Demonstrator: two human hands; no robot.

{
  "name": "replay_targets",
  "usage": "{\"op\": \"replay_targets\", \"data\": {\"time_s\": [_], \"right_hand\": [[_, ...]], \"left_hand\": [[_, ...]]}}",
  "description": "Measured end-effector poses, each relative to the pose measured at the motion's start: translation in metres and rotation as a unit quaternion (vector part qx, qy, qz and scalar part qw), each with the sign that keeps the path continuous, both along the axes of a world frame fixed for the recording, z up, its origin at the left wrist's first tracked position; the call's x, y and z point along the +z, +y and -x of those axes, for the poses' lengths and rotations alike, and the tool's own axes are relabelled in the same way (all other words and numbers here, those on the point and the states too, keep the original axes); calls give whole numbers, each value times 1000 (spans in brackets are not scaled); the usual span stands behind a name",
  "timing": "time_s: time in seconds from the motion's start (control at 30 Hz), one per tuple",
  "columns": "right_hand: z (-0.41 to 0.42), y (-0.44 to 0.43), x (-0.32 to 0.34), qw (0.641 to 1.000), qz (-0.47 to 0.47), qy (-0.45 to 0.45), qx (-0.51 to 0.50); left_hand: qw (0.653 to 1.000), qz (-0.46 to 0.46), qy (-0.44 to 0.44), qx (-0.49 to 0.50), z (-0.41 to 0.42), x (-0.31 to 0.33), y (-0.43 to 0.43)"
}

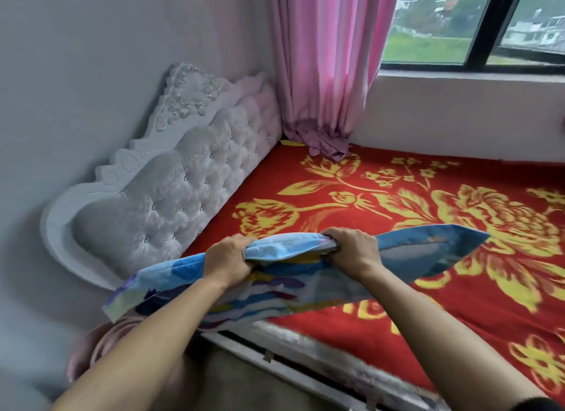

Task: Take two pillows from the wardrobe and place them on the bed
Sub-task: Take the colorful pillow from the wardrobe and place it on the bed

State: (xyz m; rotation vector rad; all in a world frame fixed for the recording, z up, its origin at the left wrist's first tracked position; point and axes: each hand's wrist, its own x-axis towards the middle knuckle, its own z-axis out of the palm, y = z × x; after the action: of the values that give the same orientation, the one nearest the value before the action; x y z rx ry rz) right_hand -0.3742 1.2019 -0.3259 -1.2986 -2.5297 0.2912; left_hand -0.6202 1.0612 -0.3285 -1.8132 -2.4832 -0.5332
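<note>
A flat pillow [428, 251] in a blue cover with purple, white and yellow patches hangs just above the near edge of the bed [397, 181]. My left hand [227, 259] grips its top edge left of the middle. My right hand [351, 248] grips the same edge a little further right. The pillow lies lengthways, its right corner out over the red and gold bedspread and its left corner toward the headboard. A second pillow is not in view.
A white tufted headboard [171, 190] stands against the left wall. A pink curtain [327, 68] drops onto the bed's far corner beside a window [477, 25]. Something pink [91, 346] sits low by the bed at the bottom left.
</note>
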Motion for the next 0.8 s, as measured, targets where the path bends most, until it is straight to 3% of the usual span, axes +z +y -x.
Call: {"op": "replay_targets", "data": {"time_s": [0.37, 0.6, 0.8], "right_hand": [[110, 160, -5, 998, 2, 41, 51], [186, 212, -18, 1000, 3, 21, 17], [250, 242, -33, 999, 15, -43, -19]], "left_hand": [[998, -17, 3, 63, 91, 1, 132], [999, -20, -29, 19, 181, -34, 206], [994, 10, -108, -22, 257, -71, 256]]}}
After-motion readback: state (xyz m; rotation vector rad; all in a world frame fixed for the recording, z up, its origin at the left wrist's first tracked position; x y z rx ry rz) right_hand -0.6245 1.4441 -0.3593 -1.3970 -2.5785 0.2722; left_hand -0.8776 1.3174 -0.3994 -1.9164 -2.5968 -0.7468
